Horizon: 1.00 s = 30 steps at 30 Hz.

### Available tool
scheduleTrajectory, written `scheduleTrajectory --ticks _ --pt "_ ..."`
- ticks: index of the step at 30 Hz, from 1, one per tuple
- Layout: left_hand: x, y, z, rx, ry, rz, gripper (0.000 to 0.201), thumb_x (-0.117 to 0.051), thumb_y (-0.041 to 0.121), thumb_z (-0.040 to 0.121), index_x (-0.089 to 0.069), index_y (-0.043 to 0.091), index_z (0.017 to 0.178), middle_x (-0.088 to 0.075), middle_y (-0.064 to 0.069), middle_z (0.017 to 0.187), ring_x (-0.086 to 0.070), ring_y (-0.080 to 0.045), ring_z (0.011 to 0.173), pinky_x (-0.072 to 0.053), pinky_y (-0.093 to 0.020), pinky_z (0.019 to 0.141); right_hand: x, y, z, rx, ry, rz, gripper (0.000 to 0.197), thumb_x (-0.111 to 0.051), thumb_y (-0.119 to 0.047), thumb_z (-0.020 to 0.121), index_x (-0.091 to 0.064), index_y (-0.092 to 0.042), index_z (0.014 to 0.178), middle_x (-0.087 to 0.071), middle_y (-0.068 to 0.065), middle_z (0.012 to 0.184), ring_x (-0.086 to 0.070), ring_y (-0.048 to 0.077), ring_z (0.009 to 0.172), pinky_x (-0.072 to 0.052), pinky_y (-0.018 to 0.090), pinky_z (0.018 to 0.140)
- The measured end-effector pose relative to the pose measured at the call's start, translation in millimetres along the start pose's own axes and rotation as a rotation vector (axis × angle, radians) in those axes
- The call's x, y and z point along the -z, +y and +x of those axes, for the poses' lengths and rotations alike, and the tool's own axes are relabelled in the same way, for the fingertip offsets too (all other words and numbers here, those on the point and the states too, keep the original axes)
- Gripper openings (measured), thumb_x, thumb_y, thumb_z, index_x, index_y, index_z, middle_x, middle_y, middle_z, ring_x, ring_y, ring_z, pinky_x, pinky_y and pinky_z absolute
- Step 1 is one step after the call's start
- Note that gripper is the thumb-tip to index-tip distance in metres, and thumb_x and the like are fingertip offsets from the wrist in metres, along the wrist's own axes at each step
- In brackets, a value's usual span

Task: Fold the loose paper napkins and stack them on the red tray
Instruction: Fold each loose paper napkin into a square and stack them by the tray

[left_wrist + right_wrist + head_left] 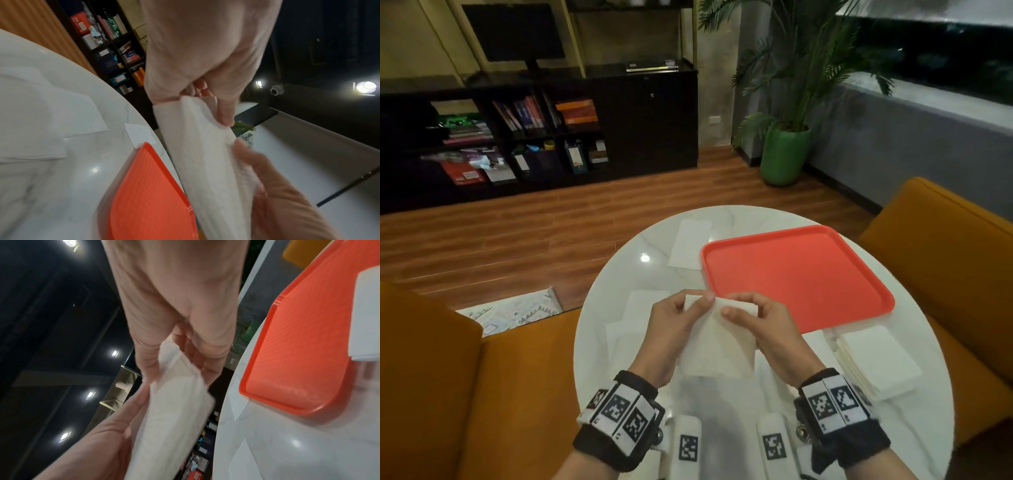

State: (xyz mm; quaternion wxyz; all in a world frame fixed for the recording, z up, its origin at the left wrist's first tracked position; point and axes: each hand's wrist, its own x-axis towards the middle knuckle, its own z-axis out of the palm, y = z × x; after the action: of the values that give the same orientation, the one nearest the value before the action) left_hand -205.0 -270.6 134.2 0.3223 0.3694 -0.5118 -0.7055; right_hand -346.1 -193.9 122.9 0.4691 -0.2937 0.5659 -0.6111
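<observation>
Both hands hold one white paper napkin up above the round white table, just in front of the red tray. My left hand pinches its upper left edge and my right hand pinches the upper right. In the left wrist view the left hand grips the top of the napkin, which hangs partly doubled over. From the right wrist camera the right hand pinches the napkin. The tray's floor shows bare red.
Loose napkins lie flat on the table to the left, and one napkin lies beyond the tray's left corner. A stack of napkins sits at the near right. Orange seats flank the table.
</observation>
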Motion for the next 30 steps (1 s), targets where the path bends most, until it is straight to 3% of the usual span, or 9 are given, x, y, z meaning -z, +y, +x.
scheduleTrajectory --ticks 3,8,10,14,18,21,24,28,30 --pt "-12.9 -5.1 -1.0 -0.008 -0.024 0.035 0.02 -0.07 0.021 0.087 -0.073 0.005 0.098 -0.075 -0.014 0.094 -0.072 -0.026 0.085 -0.059 -0.03 0.071 11.1 -1.9 -0.3 0.036 0.067 -0.077 0.024 -0.08 -0.035 0.07 -0.072 -0.018 0.085 -0.072 0.002 0.087 -0.065 0.014 0.075 -0.046 0.023 0.058" --pt "-29.8 -15.3 2.0 0.031 -0.05 0.077 0.025 -0.067 0.029 0.09 -0.076 0.007 0.098 -0.075 -0.015 0.097 -0.071 -0.032 0.094 -0.058 -0.037 0.077 32.4 -1.3 -2.1 0.07 0.137 -0.169 0.012 -0.08 -0.022 0.074 -0.074 -0.012 0.076 -0.074 0.005 0.08 -0.067 0.014 0.073 -0.053 0.029 0.069" --pt "-34.4 -18.6 3.5 0.054 -0.061 0.078 0.027 -0.064 0.032 0.092 -0.077 0.009 0.099 -0.075 -0.014 0.101 -0.07 -0.033 0.099 -0.057 -0.04 0.079 41.8 -4.5 -3.4 0.06 0.129 -0.162 0.01 -0.077 -0.016 0.077 -0.074 -0.007 0.078 -0.073 0.005 0.079 -0.066 0.013 0.071 -0.052 0.026 0.067" --pt "-46.5 -25.3 7.2 0.104 -0.092 0.04 0.036 -0.056 0.035 0.097 -0.073 0.006 0.107 -0.071 -0.021 0.111 -0.065 -0.04 0.107 -0.05 -0.052 0.095 62.2 -10.7 -2.4 0.027 0.079 -0.153 0.012 -0.068 -0.013 0.085 -0.073 -0.002 0.085 -0.071 0.009 0.078 -0.063 0.015 0.069 -0.05 0.025 0.061" --pt "-68.5 -32.1 9.4 0.095 -0.018 0.05 0.038 -0.056 0.038 0.096 -0.074 0.005 0.103 -0.069 -0.026 0.11 -0.067 -0.038 0.096 -0.05 -0.048 0.083 84.8 -9.8 -3.6 -0.009 0.075 -0.164 0.019 -0.056 -0.015 0.095 -0.071 -0.003 0.096 -0.067 0.006 0.079 -0.058 0.013 0.068 -0.045 0.021 0.057" --pt "-80.9 -37.9 10.5 0.074 0.064 0.042 0.036 -0.057 0.037 0.095 -0.075 0.007 0.102 -0.072 -0.023 0.106 -0.066 -0.043 0.102 -0.052 -0.056 0.087 105.5 -6.4 -12.0 -0.14 -0.012 -0.07 0.023 -0.057 -0.022 0.094 -0.065 -0.004 0.106 -0.07 0.007 0.088 -0.064 0.019 0.076 -0.052 0.028 0.064" --pt "-90.1 -41.7 9.5 0.08 0.088 0.026 0.038 -0.053 0.04 0.097 -0.073 0.01 0.107 -0.073 -0.018 0.107 -0.069 -0.035 0.1 -0.054 -0.048 0.086 125.1 4.3 -23.0 -0.209 -0.057 -0.089 0.015 -0.061 -0.013 0.091 -0.062 -0.002 0.102 -0.069 0.009 0.088 -0.064 0.02 0.076 -0.055 0.03 0.066" --pt "-80.8 -50.5 3.8 0.116 0.096 0.07 0.042 -0.043 0.05 0.097 -0.064 0.02 0.119 -0.074 -0.004 0.108 -0.073 -0.022 0.095 -0.06 -0.033 0.075 149.2 15.9 -21.2 -0.224 0.103 -0.08 0.006 -0.058 -0.004 0.091 -0.062 0.0 0.093 -0.058 0.008 0.075 -0.05 0.017 0.066 -0.055 0.026 0.059" --pt "-59.3 -57.8 -4.6 0.119 0.155 0.091 0.038 -0.045 0.047 0.098 -0.062 0.021 0.12 -0.073 -0.002 0.11 -0.073 -0.02 0.094 -0.059 -0.033 0.075 161.7 21.2 -15.9 -0.249 0.169 -0.077 0.004 -0.058 -0.002 0.091 -0.061 -0.002 0.091 -0.052 0.004 0.07 -0.045 0.014 0.061 -0.054 0.026 0.056"
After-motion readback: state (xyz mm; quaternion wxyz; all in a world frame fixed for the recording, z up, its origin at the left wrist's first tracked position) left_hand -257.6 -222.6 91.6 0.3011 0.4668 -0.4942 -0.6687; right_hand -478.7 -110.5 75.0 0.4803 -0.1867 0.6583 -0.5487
